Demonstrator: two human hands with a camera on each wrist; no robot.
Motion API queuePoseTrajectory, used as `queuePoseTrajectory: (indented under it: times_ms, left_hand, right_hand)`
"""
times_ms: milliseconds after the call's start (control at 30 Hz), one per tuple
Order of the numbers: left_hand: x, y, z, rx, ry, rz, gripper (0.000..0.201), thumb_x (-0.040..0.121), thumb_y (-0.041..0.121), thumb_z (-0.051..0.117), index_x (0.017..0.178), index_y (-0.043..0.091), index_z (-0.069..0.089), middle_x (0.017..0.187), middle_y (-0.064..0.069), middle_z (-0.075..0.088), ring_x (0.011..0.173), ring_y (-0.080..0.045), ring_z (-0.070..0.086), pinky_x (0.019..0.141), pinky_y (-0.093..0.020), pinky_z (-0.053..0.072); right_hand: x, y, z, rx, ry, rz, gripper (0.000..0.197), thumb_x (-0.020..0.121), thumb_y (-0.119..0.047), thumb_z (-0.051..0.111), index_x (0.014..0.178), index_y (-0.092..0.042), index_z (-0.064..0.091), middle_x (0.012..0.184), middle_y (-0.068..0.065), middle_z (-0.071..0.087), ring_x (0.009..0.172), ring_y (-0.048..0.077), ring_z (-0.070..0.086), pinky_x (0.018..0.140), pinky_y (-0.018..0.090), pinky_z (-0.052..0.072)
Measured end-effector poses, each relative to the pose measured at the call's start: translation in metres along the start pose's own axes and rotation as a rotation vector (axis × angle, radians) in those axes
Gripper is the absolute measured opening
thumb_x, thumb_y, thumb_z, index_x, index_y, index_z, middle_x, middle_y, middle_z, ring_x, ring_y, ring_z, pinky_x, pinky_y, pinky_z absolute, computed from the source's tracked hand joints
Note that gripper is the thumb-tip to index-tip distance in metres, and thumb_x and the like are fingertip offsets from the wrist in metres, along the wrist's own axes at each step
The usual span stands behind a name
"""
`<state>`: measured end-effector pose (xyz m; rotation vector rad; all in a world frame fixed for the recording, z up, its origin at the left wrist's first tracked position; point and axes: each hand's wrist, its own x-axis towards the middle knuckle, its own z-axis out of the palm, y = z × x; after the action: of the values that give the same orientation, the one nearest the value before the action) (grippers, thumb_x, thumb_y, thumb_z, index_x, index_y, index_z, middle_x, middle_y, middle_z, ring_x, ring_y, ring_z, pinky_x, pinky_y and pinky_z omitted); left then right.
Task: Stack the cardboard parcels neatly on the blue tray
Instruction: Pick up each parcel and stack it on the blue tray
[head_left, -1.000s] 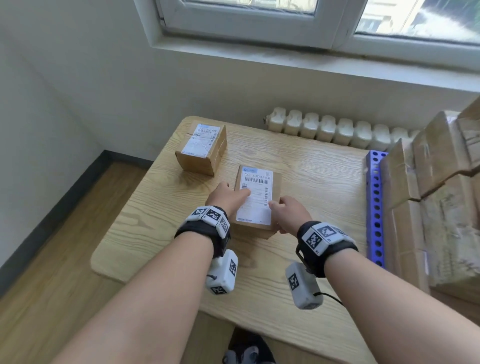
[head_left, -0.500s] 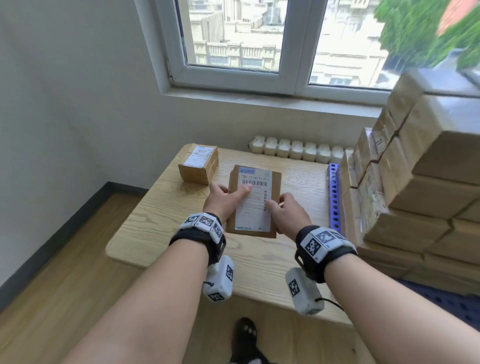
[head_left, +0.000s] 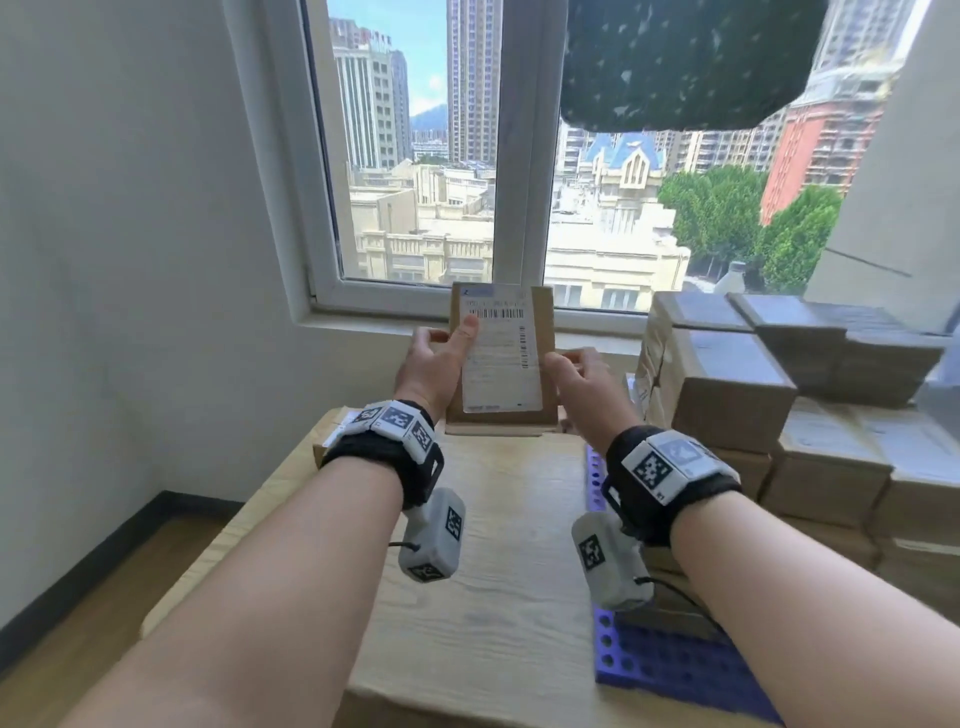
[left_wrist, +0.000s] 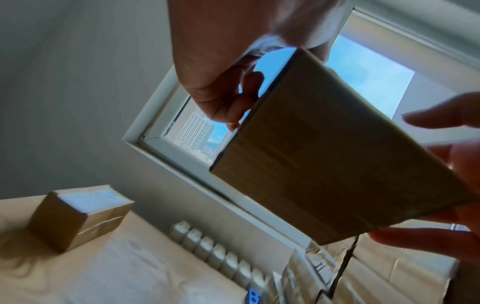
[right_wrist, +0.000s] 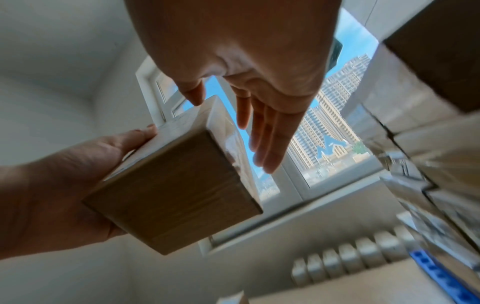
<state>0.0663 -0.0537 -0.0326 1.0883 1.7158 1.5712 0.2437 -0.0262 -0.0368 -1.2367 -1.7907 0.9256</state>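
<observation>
Parcel (head_left: 511, 358) held up between both hands, above the worktop (head_left: 488, 587).
Left hand (head_left: 434, 364) grips its left edge, thumb on the label; right hand (head_left: 579, 376) lies open-fingered against the right side. Long axis upright. The stack (head_left: 727, 384) on the blue tray (head_left: 670, 670) lies right, nearer the right hand.

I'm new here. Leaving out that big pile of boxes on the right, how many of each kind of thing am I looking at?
Parcel held up: 1
Parcel lying on the table: 1
Blue tray: 1
Wooden table: 1
Hands: 2, the left hand and the right hand
Total: 6
</observation>
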Motion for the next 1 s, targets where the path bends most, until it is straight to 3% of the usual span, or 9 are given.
queuePoseTrajectory:
  times_ms: [100, 200, 300, 467, 633, 733, 833, 933, 1000]
  left_hand:
    - [0.001, 0.034, 0.027, -0.064, -0.023, 0.022, 0.09, 0.062, 0.083, 0.055, 0.12, 0.014, 0.05, 0.106, -0.007, 0.069, 0.096, -0.028, 0.068, 0.089, -0.049, 0.056]
    - [0.001, 0.064, 0.063, -0.107, -0.064, 0.059, 0.095, 0.062, 0.083, 0.056, 0.123, 0.011, 0.05, 0.108, -0.008, 0.069, 0.096, -0.028, 0.068, 0.088, -0.048, 0.056]
    - [0.003, 0.084, 0.104, -0.162, -0.126, 0.073, 0.097, 0.056, 0.085, 0.061, 0.117, 0.01, 0.054, 0.103, -0.009, 0.072, 0.091, -0.028, 0.071, 0.085, -0.049, 0.058]
    - [0.019, 0.101, 0.184, -0.19, -0.213, 0.105, 0.117, 0.045, 0.092, 0.064, 0.118, 0.001, 0.06, 0.105, -0.017, 0.072, 0.089, -0.033, 0.073, 0.081, -0.049, 0.06]
    - [0.015, 0.122, 0.262, -0.125, -0.322, 0.094, 0.114, 0.044, 0.096, 0.058, 0.116, 0.007, 0.062, 0.101, -0.014, 0.073, 0.087, -0.033, 0.073, 0.082, -0.054, 0.058]
    - [-0.016, 0.144, 0.295, -0.02, -0.352, 0.1, 0.096, 0.061, 0.087, 0.048, 0.114, 0.008, 0.062, 0.102, -0.012, 0.072, 0.087, -0.03, 0.073, 0.076, -0.048, 0.061]
    - [-0.031, 0.148, 0.323, 0.116, -0.358, 0.146, 0.071, 0.084, 0.072, 0.041, 0.108, 0.008, 0.063, 0.101, -0.01, 0.071, 0.09, -0.031, 0.07, 0.08, -0.044, 0.059]
    - [-0.032, 0.135, 0.34, 0.296, -0.314, 0.209, 0.064, 0.086, 0.069, 0.038, 0.103, 0.013, 0.062, 0.102, -0.005, 0.068, 0.094, -0.028, 0.065, 0.082, -0.041, 0.052]
    - [-0.032, 0.126, 0.345, 0.414, -0.287, 0.255, 0.056, 0.091, 0.062, 0.042, 0.114, 0.015, 0.063, 0.108, -0.002, 0.068, 0.097, -0.021, 0.062, 0.086, -0.038, 0.05]
  right_hand:
    - [0.006, -0.009, -0.037, 0.037, 0.022, -0.049, 0.047, 0.1, -0.048, 0.041, 0.13, -0.013, 0.048, 0.112, 0.007, 0.064, 0.093, 0.019, 0.064, 0.073, 0.034, 0.055]
    - [0.013, -0.011, -0.076, 0.064, 0.055, -0.07, 0.059, 0.096, -0.054, 0.041, 0.137, -0.012, 0.044, 0.118, 0.009, 0.064, 0.1, 0.023, 0.065, 0.086, 0.044, 0.057]
    - [0.02, -0.005, -0.119, 0.077, 0.077, -0.079, 0.057, 0.099, -0.052, 0.042, 0.142, -0.014, 0.041, 0.123, 0.008, 0.061, 0.103, 0.022, 0.063, 0.088, 0.042, 0.056]
    - [0.034, 0.015, -0.193, 0.131, 0.133, -0.073, 0.095, 0.065, -0.079, 0.041, 0.14, -0.021, 0.042, 0.125, 0.007, 0.062, 0.108, 0.024, 0.064, 0.096, 0.049, 0.051]
    - [0.045, 0.042, -0.263, 0.201, 0.197, -0.043, 0.098, 0.062, -0.076, 0.048, 0.141, -0.02, 0.04, 0.118, 0.009, 0.065, 0.102, 0.025, 0.067, 0.091, 0.05, 0.055]
    - [0.047, 0.057, -0.299, 0.247, 0.216, -0.005, 0.088, 0.07, -0.065, 0.053, 0.142, -0.016, 0.038, 0.115, 0.01, 0.065, 0.099, 0.026, 0.068, 0.091, 0.049, 0.056]
    - [0.051, 0.078, -0.327, 0.239, 0.21, 0.059, 0.082, 0.074, -0.06, 0.054, 0.139, -0.014, 0.041, 0.113, 0.009, 0.066, 0.097, 0.026, 0.067, 0.09, 0.048, 0.056]
    - [0.055, 0.103, -0.338, 0.218, 0.215, 0.155, 0.091, 0.063, -0.067, 0.053, 0.138, -0.017, 0.044, 0.116, 0.006, 0.064, 0.104, 0.027, 0.064, 0.096, 0.052, 0.05]
    - [0.053, 0.114, -0.339, 0.196, 0.198, 0.21, 0.08, 0.069, -0.064, 0.052, 0.133, -0.017, 0.047, 0.116, 0.007, 0.063, 0.104, 0.027, 0.063, 0.096, 0.049, 0.05]
